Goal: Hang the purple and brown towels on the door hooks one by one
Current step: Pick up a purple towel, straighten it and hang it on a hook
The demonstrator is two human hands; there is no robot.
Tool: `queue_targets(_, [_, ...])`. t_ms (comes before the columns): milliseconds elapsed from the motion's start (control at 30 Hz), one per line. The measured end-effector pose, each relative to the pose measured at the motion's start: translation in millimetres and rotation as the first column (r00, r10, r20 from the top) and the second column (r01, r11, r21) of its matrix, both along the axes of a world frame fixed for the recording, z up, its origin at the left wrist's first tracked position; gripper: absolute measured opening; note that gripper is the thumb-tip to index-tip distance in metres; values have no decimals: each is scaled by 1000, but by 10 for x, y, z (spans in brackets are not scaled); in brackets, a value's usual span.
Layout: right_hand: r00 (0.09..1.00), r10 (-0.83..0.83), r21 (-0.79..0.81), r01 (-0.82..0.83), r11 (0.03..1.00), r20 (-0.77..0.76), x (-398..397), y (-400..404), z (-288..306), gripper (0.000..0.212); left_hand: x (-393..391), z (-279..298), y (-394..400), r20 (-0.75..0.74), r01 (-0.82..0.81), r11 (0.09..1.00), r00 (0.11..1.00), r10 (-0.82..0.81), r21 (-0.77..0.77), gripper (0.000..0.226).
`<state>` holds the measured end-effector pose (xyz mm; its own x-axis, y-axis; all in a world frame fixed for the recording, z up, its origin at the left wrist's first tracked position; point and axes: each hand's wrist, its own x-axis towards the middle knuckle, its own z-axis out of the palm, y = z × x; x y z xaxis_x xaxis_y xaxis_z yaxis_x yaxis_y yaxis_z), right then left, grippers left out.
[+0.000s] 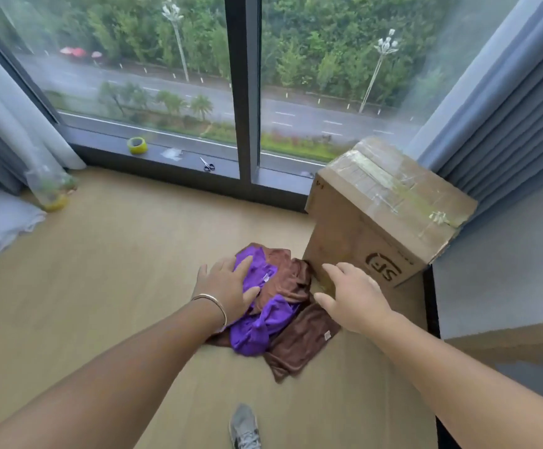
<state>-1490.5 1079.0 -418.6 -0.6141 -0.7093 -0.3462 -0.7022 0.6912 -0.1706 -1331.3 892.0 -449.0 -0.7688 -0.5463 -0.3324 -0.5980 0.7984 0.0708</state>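
Floor: crumpled towels, no clear axis.

Both arms outstretched, left hand and right hand open, fingers spread

Soft daylight comes in through the large window at the far side, and the whole picture is evenly bright. The light is diffuse, so shadows on the wooden floor are weak; only a faint one lies under the towels and beside the cardboard box. The glass looks hazy and a little washed out. The left forearm looks darker than the right one. The picture is slightly soft overall, with some motion blur on the near forearms. The wide lens bends the window frame and curtains outward at the left and right edges.
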Motion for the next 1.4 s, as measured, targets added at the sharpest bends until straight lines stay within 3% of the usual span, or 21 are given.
queue_targets(167, [998,31,76,-35,996,54,-43,-270,-1420,66,180,-1454,-60,129,-75,990,990,60,117,69])
queue_targets(400, [973,186,63,-196,979,134,-19,-639,-3664,62,352,-3532,-237,187,-298,936,946,264,185,68])
queue_targets(700, [932,360,-166,-350,922,31,-302,-1592,-6096,33,399,-5918,-926,215,-458,878,879,425,139,69])
queue_targets(800, [928,372,-261,-367,893,-30,-453,-2044,-6678,43,308,-6534,-1402,172,-474,879,871,460,50,69])
queue_targets(900, [918,386,-326,-395,859,-96,-563,-2497,-7110,35,190,-6957,-1878,152,-473,881,869,470,-22,65])
queue_targets(1000, [877,440,-336,-480,810,-193,-634,-2946,-7391,44,90,-7235,-2279,152,-441,896,883,444,-55,58])
queue_targets(1100, [836,478,-212,-535,818,-269,-741,-3293,-7564,58,38,-7427,-2453,168,-402,915,901,400,-20,45])
queue_targets(1200, [803,521,-40,-554,832,-289,-870,-3498,-7631,64,53,-7506,-2370,77,-387,922,919,386,2,20])
queue_targets(1300, [755,609,176,-583,793,-242,-915,-3565,-7593,53,149,-7437,-2232,-35,-376,926,926,377,34,14])
queue_targets(1400, [681,659,197,-633,749,-319,-908,-3465,-7470,37,241,-7196,-2195,-82,-333,943,940,332,-4,17])
